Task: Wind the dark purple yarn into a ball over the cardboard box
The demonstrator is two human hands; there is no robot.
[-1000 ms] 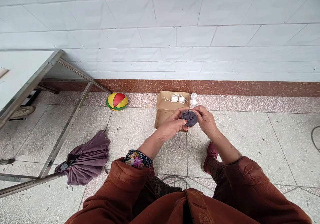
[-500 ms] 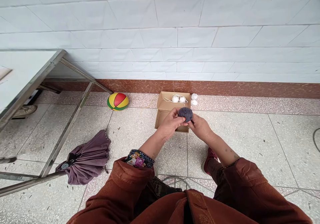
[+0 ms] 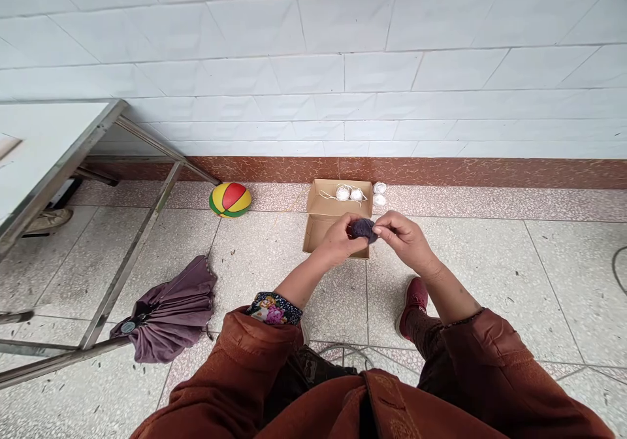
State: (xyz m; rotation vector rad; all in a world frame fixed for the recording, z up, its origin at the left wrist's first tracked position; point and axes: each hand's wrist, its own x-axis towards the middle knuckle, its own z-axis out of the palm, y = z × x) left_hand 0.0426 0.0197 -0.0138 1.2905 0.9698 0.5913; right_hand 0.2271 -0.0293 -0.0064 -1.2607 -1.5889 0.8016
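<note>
A ball of dark grey-purple yarn (image 3: 363, 228) is held in the air above the open cardboard box (image 3: 313, 230). My left hand (image 3: 339, 240) wraps round its left side, thumb underneath. With thumb and fingertips together, my right hand (image 3: 402, 240) pinches at the ball's right edge; whether it grips a loose strand there is too small to tell. Two white yarn balls (image 3: 349, 193) with loose strands lie in the box's lid part, beyond my hands. Beside the box on its right, two more white balls (image 3: 379, 194) rest on the floor.
A red, yellow and green ball (image 3: 230, 200) sits on the floor by the wall. On the left stand a metal-framed table (image 3: 105, 122) and a purple folded umbrella (image 3: 171, 311). The tiled wall (image 3: 313, 73) rises behind the box. A cable (image 3: 343, 347) lies near my feet.
My right hand has shifted a little right and turned, now pinching the yarn ball's edge. The ball has turned in my left hand, which covers more of its left side.
</note>
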